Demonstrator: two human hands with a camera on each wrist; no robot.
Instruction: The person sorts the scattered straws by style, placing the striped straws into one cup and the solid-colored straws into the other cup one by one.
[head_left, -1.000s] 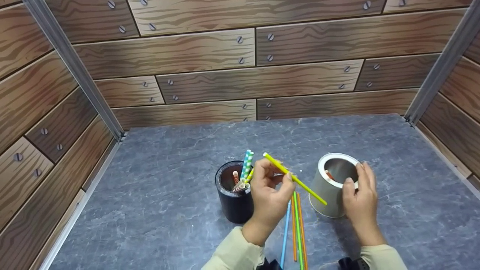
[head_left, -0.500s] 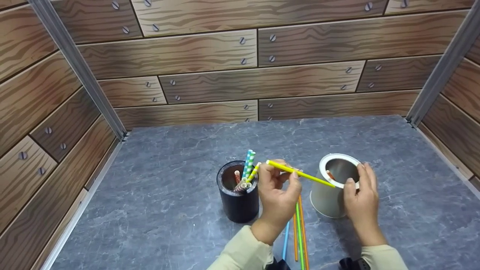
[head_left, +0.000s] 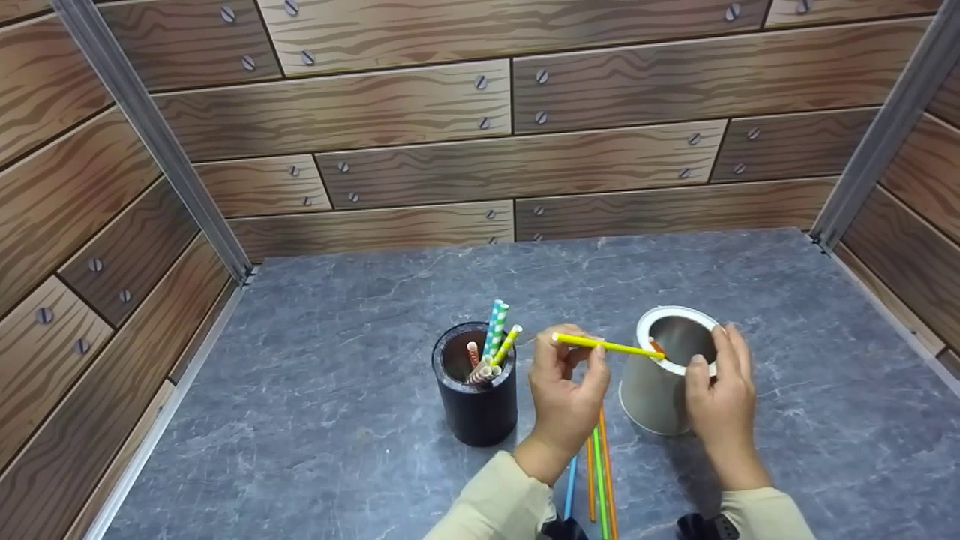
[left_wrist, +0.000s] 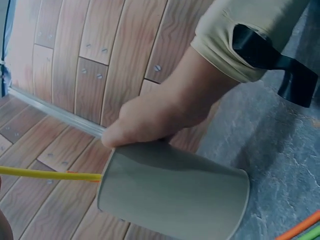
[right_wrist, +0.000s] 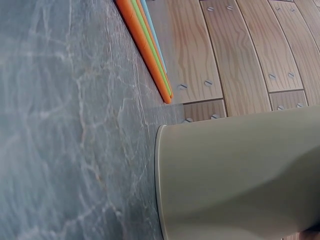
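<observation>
My left hand (head_left: pixel 562 394) pinches a yellow straw (head_left: pixel 611 346) between thumb and fingers, nearly level. The straw's far tip reaches the white rim of a grey metal can (head_left: pixel 646 401), which stands upright. An orange straw (head_left: pixel 655 345) shows just inside that can. My right hand (head_left: pixel 721 405) grips the can's rim from the right, thumb at the front and fingers at the far side. Seen from the left wrist, the yellow straw (left_wrist: pixel 60 174) meets the can's mouth (left_wrist: pixel 106 180). The right wrist view has the can's side (right_wrist: pixel 225 180) and base, with no fingers clearly visible.
A black cup (head_left: pixel 478 416) with several patterned paper straws (head_left: pixel 495 330) stands left of my left hand. Between cup and can, a blue straw (head_left: pixel 571 487), a green straw (head_left: pixel 601 480) and orange straws (head_left: pixel 608 472) lie on the grey table (head_left: pixel 315 420). Wood-patterned walls (head_left: pixel 420 172) surround it.
My left hand has moved right, away from the black cup, and the yellow straw has swung from a steep slant to nearly level, its tip rising to the can's rim. The right hand stays put.
</observation>
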